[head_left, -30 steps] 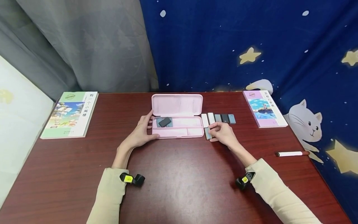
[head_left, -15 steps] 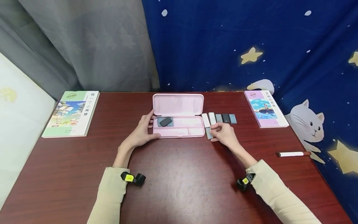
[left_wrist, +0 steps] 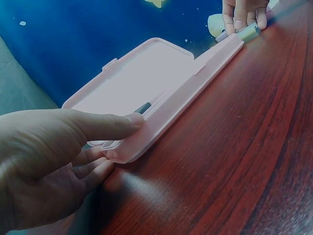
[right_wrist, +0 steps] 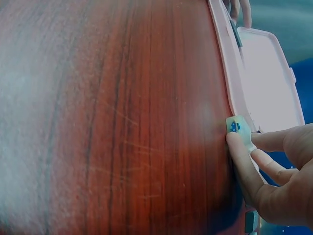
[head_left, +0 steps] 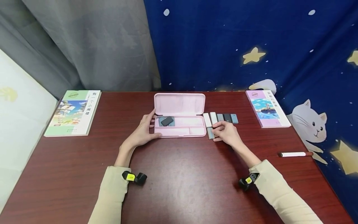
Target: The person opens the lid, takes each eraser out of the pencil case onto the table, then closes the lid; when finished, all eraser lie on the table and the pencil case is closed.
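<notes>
Gray-blue block (head_left: 211, 133) pinched at open case (head_left: 179, 133); knocks likeliest trouble

The block is pinched by the right hand (head_left: 227, 133), just beside the case's right end; whether it is lifted or touches the case cannot be told. The case's left end is gripped by the left hand (head_left: 142, 130), thumb over the front rim.

Risks, as judged: the block is held near one edge, so it could be twisted or dropped if squeezed unevenly. The near white block (head_left: 207, 120) could be bumped, being right behind; the rest of the row, ending in the blue block (head_left: 234, 118), could be shoved askew by the knuckles. If the case is tugged, the black tile (head_left: 167, 121) could be slid off the blue tile (head_left: 172, 124) beneath it, since it is set crooked. The lid (head_left: 179, 104) could be tipped shut by a jolt.

Surface: reddish wood-grain table (head_left: 179, 174), glare in front. The back corners are taken by a green book (head_left: 72, 113) and a purple book (head_left: 268, 109); a pen (head_left: 296, 154) is placed by the right edge.

Room: the back is covered by a gray curtain (head_left: 112, 46) and a star-printed blue curtain (head_left: 201, 43); a white panel (head_left: 22, 124) is seen far left.
</notes>
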`<state>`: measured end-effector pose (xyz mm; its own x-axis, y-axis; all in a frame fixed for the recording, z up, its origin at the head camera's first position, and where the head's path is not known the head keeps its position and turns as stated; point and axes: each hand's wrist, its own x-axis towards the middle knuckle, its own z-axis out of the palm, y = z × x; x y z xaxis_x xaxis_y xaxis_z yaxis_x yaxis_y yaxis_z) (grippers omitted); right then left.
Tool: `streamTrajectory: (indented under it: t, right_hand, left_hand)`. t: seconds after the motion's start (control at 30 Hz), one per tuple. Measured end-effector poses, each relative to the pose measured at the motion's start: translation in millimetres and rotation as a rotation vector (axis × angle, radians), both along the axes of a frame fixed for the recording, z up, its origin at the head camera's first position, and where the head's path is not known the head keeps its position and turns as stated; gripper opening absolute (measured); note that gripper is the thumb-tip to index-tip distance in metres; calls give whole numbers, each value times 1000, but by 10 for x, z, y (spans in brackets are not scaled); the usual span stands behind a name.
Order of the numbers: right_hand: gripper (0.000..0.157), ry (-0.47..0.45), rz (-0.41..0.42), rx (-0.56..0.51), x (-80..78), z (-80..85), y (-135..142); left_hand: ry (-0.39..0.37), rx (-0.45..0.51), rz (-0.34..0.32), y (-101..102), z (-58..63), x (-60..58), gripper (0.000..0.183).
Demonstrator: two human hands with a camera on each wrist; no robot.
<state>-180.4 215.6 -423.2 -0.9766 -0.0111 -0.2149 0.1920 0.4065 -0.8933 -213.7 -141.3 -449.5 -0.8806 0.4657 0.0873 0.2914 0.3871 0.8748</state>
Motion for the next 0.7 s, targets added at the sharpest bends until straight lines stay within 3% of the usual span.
streamTrajectory:
  t: [0.33,0.7]
  right_hand:
    - [22,58,54,12,-61,137,-24]
    - [24,126,154,75,-210,201,-474]
  left_hand:
    - [0,-7,9,-6,28,18,103]
    - [3,-9,7,5,1,8,103]
